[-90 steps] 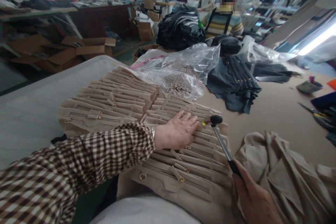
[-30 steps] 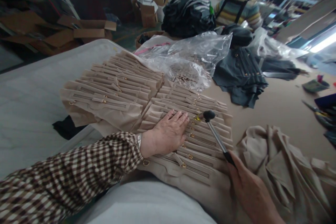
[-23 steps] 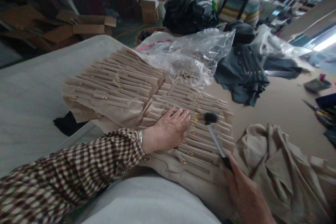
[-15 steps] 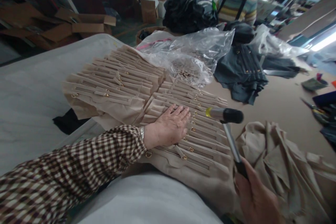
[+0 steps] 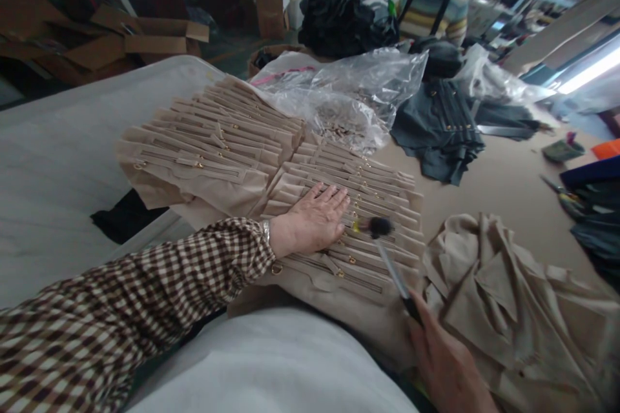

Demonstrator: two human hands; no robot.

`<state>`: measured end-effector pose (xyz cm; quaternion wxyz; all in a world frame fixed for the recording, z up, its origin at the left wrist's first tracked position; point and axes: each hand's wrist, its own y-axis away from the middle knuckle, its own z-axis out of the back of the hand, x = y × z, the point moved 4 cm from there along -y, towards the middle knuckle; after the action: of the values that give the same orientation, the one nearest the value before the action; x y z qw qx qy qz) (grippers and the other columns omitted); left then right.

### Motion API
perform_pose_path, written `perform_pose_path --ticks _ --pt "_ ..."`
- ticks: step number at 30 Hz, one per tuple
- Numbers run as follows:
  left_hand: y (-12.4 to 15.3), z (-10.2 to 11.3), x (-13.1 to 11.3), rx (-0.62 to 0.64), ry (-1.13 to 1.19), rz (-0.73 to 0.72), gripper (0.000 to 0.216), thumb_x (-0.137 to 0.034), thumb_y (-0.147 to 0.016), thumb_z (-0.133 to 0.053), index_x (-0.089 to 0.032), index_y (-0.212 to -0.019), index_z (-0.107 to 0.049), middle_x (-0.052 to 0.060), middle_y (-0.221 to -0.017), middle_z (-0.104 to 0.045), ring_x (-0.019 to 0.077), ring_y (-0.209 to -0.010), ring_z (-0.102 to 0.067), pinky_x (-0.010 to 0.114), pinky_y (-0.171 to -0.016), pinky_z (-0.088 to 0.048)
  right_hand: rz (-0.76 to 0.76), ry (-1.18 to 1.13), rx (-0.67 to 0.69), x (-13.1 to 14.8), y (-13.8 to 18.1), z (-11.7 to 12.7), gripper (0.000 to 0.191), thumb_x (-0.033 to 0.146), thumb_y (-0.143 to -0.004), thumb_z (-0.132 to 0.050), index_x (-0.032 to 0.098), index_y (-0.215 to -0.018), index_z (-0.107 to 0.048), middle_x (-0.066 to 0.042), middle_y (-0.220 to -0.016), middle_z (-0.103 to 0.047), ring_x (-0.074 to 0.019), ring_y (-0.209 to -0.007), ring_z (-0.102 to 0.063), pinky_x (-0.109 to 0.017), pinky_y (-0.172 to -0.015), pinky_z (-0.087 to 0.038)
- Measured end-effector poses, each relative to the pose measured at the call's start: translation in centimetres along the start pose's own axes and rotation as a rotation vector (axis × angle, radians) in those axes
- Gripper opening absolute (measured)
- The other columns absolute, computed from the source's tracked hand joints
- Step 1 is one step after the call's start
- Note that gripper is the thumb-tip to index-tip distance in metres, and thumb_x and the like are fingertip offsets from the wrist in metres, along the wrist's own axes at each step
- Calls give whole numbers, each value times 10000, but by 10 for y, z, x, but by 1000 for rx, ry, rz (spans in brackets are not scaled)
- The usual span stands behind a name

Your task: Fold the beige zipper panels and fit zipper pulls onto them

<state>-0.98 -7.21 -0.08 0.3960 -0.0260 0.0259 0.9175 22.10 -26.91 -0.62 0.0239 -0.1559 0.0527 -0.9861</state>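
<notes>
My left hand lies flat, fingers stretched out, on a fanned stack of beige zippered fabric pieces with small gold pulls. My right hand, at the lower right, grips the handle of a small hammer. The hammer's dark head with a yellow tip rests down on the beige pieces just right of my left fingertips. A second fanned stack of beige pieces lies to the left.
A loose heap of beige fabric lies at the right. A clear plastic bag and dark fabric pieces sit behind the stacks. Tools lie at the right edge. A person in a striped top works at the far end.
The hammer was raised half a second ago and has come down onto the beige pieces beside my left fingers. My left hand has stayed flat on the stack.
</notes>
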Motion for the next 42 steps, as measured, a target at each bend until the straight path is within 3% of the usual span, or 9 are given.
perform_pose_path --ticks 3,10,16,20,23,27,30,35,42 --pt "1 -3 1 12 9 11 612 -389 -967 -318 -94 -1503 -327 119 -1603 -271 291 -1480 -239 504 -1216 -131 -41 14 56 -5 -3 -6 427 361 -1005 -357 152 -1320 -555 -106 -881 -764 -240 -694 -741 -262 -499 -536" --pt "-23 -3 12 1 15 30 610 -366 -967 -301 -86 -1509 -314 126 -1610 -247 294 -1477 -245 505 -1216 -131 -40 -123 -180 4 -29 12 395 391 -978 -434 155 -1254 -590 -127 -964 -755 -205 -739 -742 -224 -586 -550" --pt "-48 20 21 116 56 74 623 -382 -989 -270 -71 -1528 -251 143 -1624 -185 313 -1491 -196 526 -1210 -148 -96 -39 -5 -1 -33 -6 491 438 -983 -337 148 -1298 -578 -126 -902 -758 -261 -749 -743 -287 -552 -545" --pt "-27 32 1 18 35 -18 615 -420 -1010 -241 -74 -1517 -281 161 -1614 -216 330 -1487 -202 536 -1203 -170 -139 -39 27 -11 -23 -25 518 426 -994 -310 117 -1332 -551 -139 -845 -752 -267 -713 -740 -294 -541 -543" --pt "-2 18 -16 10 12 -24 624 -461 -1005 -265 -80 -1495 -335 154 -1596 -277 319 -1476 -242 518 -1208 -177 -144 8 65 -10 -15 -34 498 393 -1006 -302 133 -1374 -514 -134 -880 -755 -260 -672 -736 -297 -506 -534" --pt "19 2 -23 -29 -21 53 639 -474 -1003 -283 -82 -1506 -309 146 -1605 -248 303 -1477 -245 504 -1216 -172 -146 42 102 -8 -6 -38 468 365 -1012 -306 153 -1383 -495 -127 -925 -757 -269 -634 -731 -315 -457 -526" --pt "21 1 -22 -15 -29 80 642 -478 -1004 -279 -79 -1507 -307 154 -1605 -238 309 -1474 -255 517 -1211 -179 -121 47 89 -11 -5 -34 449 362 -1013 -305 146 -1349 -510 -120 -908 -761 -268 -636 -732 -323 -481 -549" --pt "15 6 -18 -29 29 119 643 -512 -1006 -208 -111 -1479 -379 114 -1586 -315 297 -1456 -300 492 -1197 -225 6 23 26 -14 -16 -19 448 344 -1014 -330 156 -1396 -471 -111 -1054 -745 -238 -768 -746 -284 -565 -572" --pt "12 -4 -16 -101 22 198 524 -361 -983 -343 -182 -1472 -403 41 -1581 -346 329 -1422 -348 536 -1174 -252 38 40 -35 -9 -23 -23 412 328 -1009 -347 129 -1295 -565 -113 -990 -756 -225 -748 -746 -256 -569 -581"
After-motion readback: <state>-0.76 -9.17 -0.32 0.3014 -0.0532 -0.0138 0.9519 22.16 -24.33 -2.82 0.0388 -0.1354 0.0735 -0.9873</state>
